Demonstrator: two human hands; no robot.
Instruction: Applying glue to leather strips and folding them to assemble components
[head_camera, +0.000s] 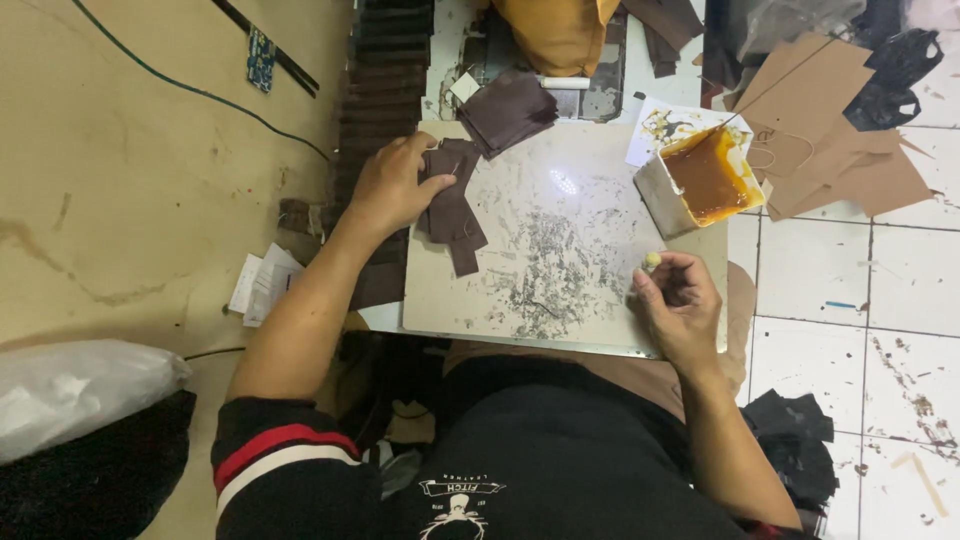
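Dark brown leather pieces (452, 205), thin, limp and light by the look, lie under the left hand (392, 187), its spread fingers pressing them flat on the board (560, 240), best lifted by an edge, while the right hand (678, 305) pinches a small glue dauber (652, 262).

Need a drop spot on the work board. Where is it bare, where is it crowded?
Free: the board middle and near edge, between the left hand on the dark brown pieces and the right hand, though it is glue-stained. Crowded: the far edge, with a stack of brown pieces and the glue tub at the right corner.
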